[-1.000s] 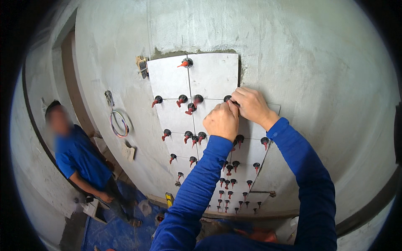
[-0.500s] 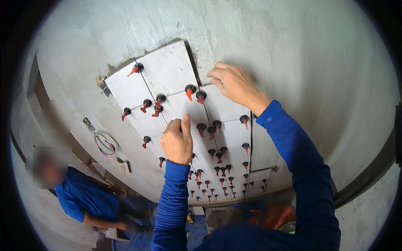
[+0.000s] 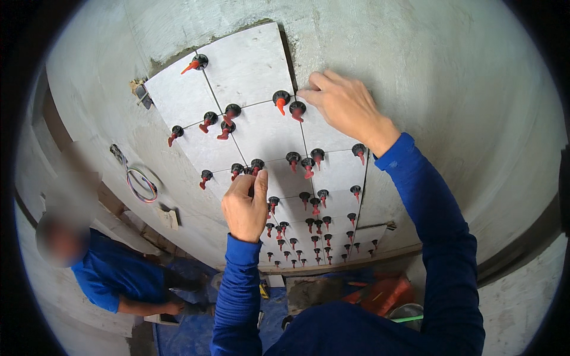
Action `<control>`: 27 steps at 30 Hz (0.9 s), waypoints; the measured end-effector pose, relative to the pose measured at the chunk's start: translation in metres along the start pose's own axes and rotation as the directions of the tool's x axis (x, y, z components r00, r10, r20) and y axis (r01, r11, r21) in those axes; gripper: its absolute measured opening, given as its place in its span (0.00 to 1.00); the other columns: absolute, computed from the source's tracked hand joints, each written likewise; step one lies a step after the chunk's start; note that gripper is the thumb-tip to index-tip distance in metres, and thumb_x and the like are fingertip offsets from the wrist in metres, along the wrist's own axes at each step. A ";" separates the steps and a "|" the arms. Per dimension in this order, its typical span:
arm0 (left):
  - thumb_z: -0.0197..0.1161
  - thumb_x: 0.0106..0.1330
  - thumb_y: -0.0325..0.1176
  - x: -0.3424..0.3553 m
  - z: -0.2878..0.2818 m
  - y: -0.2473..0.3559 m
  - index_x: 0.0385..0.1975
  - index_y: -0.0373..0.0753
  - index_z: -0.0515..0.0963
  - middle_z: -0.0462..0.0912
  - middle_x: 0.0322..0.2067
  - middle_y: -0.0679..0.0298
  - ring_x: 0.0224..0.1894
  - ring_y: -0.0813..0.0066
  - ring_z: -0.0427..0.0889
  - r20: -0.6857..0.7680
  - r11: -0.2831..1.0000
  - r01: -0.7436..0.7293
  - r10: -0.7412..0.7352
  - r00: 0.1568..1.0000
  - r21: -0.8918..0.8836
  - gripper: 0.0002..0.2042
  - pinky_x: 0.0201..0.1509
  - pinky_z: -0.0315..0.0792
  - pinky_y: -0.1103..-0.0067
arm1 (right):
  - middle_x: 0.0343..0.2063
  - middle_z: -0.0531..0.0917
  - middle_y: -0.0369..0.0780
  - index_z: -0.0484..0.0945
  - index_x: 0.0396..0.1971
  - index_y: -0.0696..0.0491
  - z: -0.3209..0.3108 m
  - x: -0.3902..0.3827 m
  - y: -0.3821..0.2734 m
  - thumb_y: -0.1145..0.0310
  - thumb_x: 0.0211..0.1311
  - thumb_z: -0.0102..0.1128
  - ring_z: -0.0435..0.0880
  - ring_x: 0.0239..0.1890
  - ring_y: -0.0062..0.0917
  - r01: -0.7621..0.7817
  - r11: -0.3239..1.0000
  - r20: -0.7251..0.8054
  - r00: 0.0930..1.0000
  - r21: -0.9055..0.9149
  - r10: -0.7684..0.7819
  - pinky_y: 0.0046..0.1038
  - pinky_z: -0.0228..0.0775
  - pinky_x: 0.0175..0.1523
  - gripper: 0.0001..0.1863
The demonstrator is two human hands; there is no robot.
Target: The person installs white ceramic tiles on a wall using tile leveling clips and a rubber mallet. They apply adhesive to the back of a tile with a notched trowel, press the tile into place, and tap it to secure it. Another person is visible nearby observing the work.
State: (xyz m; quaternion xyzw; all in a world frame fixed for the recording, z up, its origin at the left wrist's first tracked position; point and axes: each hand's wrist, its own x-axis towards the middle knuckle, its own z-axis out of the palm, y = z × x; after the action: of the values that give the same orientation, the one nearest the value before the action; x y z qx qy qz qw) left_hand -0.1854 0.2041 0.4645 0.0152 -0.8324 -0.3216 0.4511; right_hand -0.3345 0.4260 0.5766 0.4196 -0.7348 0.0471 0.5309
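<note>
Sleeves (image 3: 237, 299) in blue run up from 7 and 4 o'clock to two bare hands. The left hand (image 3: 245, 209), toward 8 o'clock, hangs before the lower clips, thumb up and fingers curled; whether anything sits in that curl, I cannot tell. The right hand (image 3: 345, 107), between 1 and 2 o'clock, has bent fingers reaching the corner where tile meets bare wall; nothing shows in it, though the palm side is hidden and contact is unclear.

Just past its fingertips, at 12 o'clock, an orange clip (image 3: 281, 104) and a dark red clip (image 3: 297, 111) sit side by side on the joints. The step in hand looks like seating or checking these clips. The next move, I judge, calls for a light pinch and a steady turn that leaves the tile (image 3: 249, 62) at 12 o'clock undisturbed.

Bare wall (image 3: 427, 77) spreads beyond, toward 2 o'clock. A cable coil (image 3: 141, 186) hangs at 9 o'clock. Farther off, at 8 o'clock, a co-worker (image 3: 122, 270) stands by a blue sheet (image 3: 184, 338).
</note>
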 end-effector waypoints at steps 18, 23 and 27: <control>0.71 0.71 0.36 -0.022 -0.087 -0.047 0.25 0.30 0.79 0.77 0.20 0.54 0.21 0.65 0.74 -0.098 0.987 -0.010 -0.006 0.995 -0.158 0.16 0.29 0.69 0.72 | 0.72 0.69 0.44 0.74 0.67 0.51 -0.046 -0.024 0.050 0.51 0.67 0.65 0.68 0.70 0.43 -0.244 0.796 -0.061 0.966 -0.555 0.253 0.57 0.54 0.75 0.33; 0.70 0.70 0.32 0.062 -0.118 -0.045 0.26 0.32 0.80 0.77 0.20 0.55 0.23 0.59 0.76 -0.317 0.962 -0.266 0.236 0.918 -0.053 0.12 0.31 0.70 0.69 | 0.50 0.82 0.43 0.82 0.47 0.55 -0.065 0.024 0.005 0.59 0.65 0.68 0.79 0.56 0.42 -0.174 0.944 -0.113 0.983 -0.280 0.148 0.47 0.69 0.62 0.18; 0.72 0.65 0.34 0.160 -0.101 -0.020 0.36 0.36 0.80 0.82 0.30 0.57 0.32 0.58 0.82 -0.349 0.899 -0.438 0.416 0.840 0.018 0.10 0.38 0.75 0.67 | 0.36 0.82 0.42 0.81 0.40 0.54 -0.048 0.105 -0.052 0.63 0.65 0.68 0.85 0.42 0.38 0.006 1.000 -0.229 0.973 0.004 -0.005 0.37 0.78 0.45 0.11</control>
State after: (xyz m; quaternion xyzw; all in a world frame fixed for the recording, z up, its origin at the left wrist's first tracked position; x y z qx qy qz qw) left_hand -0.2082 0.0847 0.6110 -0.1286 -0.7125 -0.2312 0.6499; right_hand -0.2735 0.3578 0.6636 0.4146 -0.6674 0.0954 0.6112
